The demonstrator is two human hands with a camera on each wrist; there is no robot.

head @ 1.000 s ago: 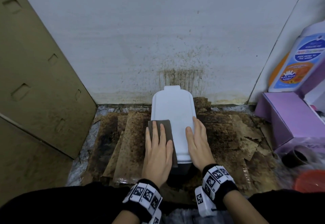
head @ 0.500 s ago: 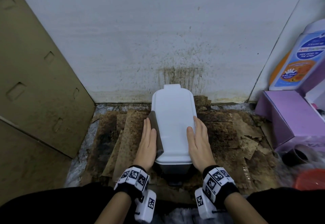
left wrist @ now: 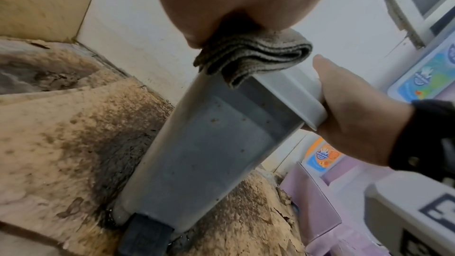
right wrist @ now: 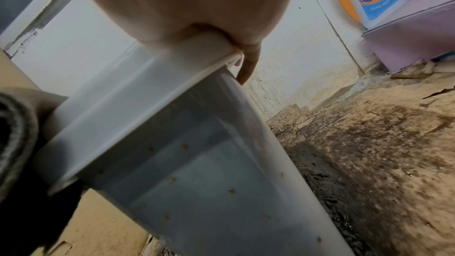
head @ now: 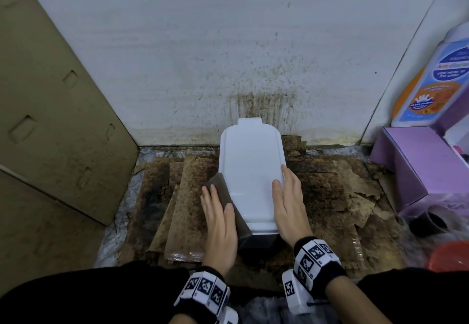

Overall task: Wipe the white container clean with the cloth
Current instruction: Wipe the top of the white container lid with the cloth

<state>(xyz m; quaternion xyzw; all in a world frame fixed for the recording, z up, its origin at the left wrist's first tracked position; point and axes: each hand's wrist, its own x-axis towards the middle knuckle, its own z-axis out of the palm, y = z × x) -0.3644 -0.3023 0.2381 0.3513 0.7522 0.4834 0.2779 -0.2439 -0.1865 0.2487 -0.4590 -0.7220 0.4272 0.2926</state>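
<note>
The white container [head: 251, 171] stands upright on stained cardboard, its lid facing me. My left hand [head: 218, 214] lies flat with straight fingers and presses a folded grey-brown cloth [head: 222, 191] against the container's left side. My right hand [head: 288, 196] rests along the right edge of the lid, thumb on top, steadying it. In the left wrist view the cloth [left wrist: 253, 54] sits folded at the lid's rim, above the speckled grey side wall [left wrist: 209, 153]. The right wrist view shows small brown spots on the container wall [right wrist: 184, 172].
Stained cardboard sheets [head: 182, 196] cover the floor. A cardboard panel [head: 50, 120] leans at the left, and a spattered white wall [head: 253, 44] is close behind. At the right are a purple box [head: 418, 166], a labelled bottle [head: 436, 79], a black cup [head: 429, 222] and a red object [head: 451, 257].
My left hand has slid the cloth off the lid's top and down onto the container's left side. The right hand has stayed on the right edge.
</note>
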